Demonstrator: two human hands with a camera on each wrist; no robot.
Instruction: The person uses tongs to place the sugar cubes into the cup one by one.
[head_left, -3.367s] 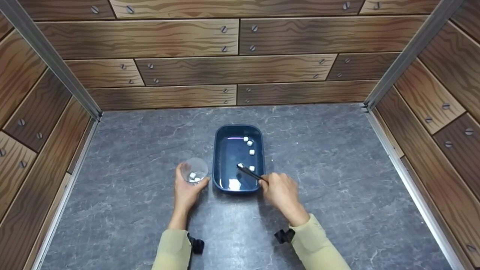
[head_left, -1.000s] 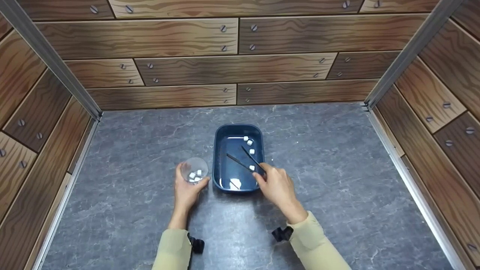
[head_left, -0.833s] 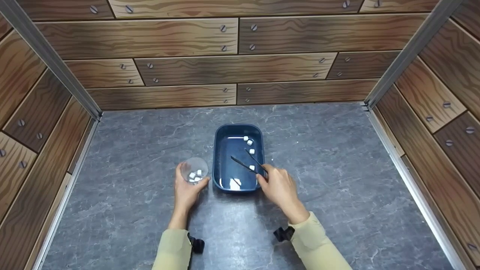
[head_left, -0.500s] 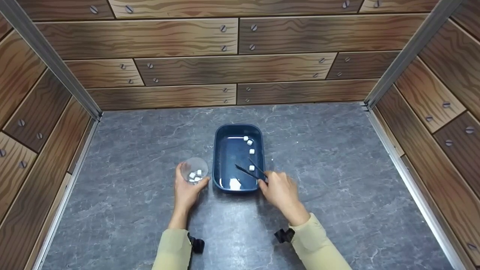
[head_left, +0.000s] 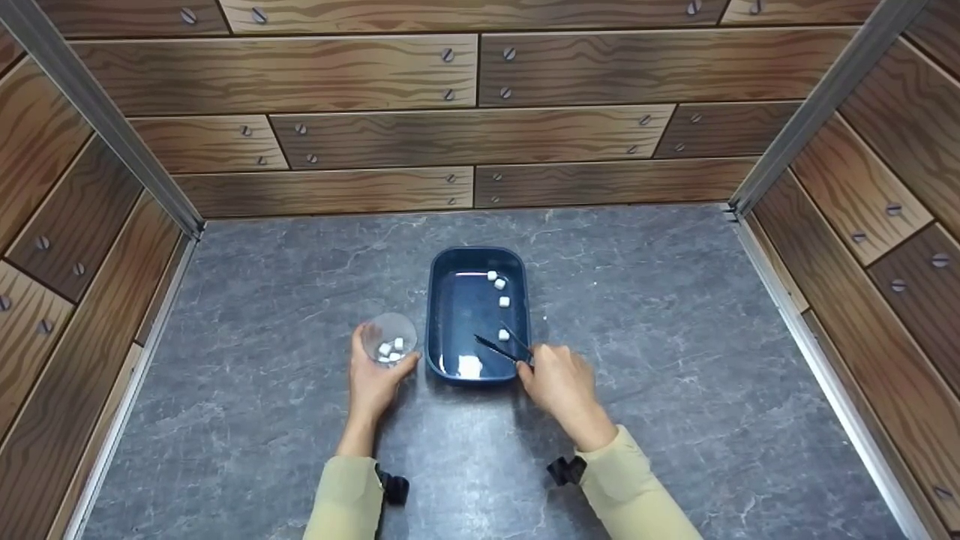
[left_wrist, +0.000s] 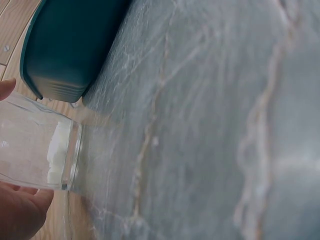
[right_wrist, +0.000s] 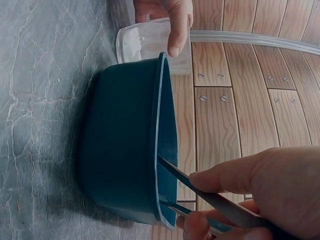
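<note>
My left hand (head_left: 373, 382) holds a clear plastic cup (head_left: 389, 328) upright on the floor, thumb and fingers round its sides. Several small white cubes (left_wrist: 59, 150) lie at the cup's bottom. My right hand (head_left: 559, 379) pinches black tongs (head_left: 495, 347) between thumb and fingers, over the near right rim of a dark blue tub (head_left: 430, 315). The tongs' arms reach down into the tub with their tips apart. Between the arms, in the head view, lies the nearest white cube (head_left: 503, 334). Another white cube (head_left: 504, 302) lies farther back, with two more by the far right corner.
The tub stands just right of the cup on a grey marbled surface (head_left: 285, 300). Wood-patterned walls (head_left: 375, 71) with metal edge strips (head_left: 821, 97) enclose the back and both sides. Black straps with small devices (head_left: 568, 471) sit at both wrists.
Earlier the tongs gripped a cube above the tub; one more cube now lies in the cup. The tongs have since moved back and right, their tips drawing closer around the nearest cube.
</note>
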